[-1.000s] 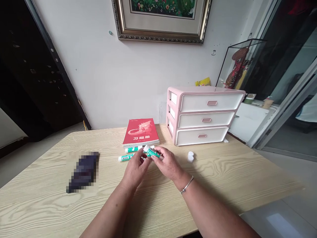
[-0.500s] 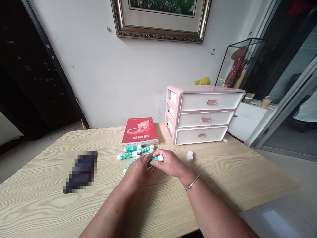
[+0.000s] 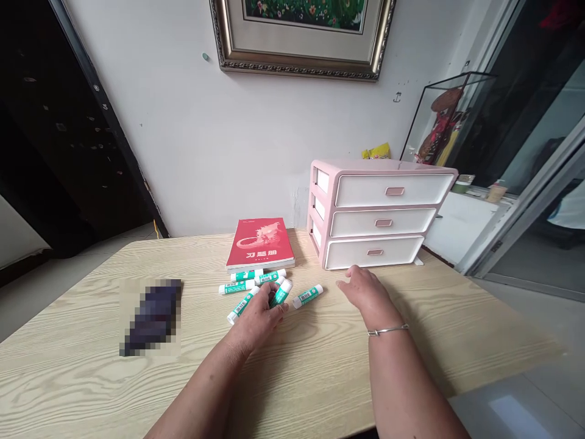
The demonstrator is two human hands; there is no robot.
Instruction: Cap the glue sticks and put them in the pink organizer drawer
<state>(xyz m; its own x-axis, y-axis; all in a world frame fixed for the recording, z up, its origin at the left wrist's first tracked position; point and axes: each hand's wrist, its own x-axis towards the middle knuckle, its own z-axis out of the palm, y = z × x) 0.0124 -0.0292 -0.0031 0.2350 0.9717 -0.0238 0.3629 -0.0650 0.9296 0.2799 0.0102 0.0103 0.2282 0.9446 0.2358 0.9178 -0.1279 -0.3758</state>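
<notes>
My left hand (image 3: 258,317) is closed round a green-and-white glue stick (image 3: 281,294), which tilts up past the thumb. Another glue stick (image 3: 241,306) lies against the fingers' left side, and several more (image 3: 236,287) are grouped behind, one end peeking out beside the held one. To the right, a single glue stick (image 3: 308,296) rests on the table, apart from both hands. My right hand (image 3: 368,294) is low over the table before the drawer unit, thumb and fingers apart. The fingertips are partly hidden, and the two small white caps are out of sight behind this hand.
A red book (image 3: 261,242) lies behind the glue sticks. The pink-and-white drawer unit (image 3: 375,238) stands at the back right, its drawers closed. A blurred dark item (image 3: 154,317) lies on the left of the wooden table (image 3: 91,378). A framed picture (image 3: 299,64) hangs above.
My right hand has left the left hand and moved right, over the white caps. One glue stick now lies loose between the hands. The left hand keeps a glue stick in its grip.
</notes>
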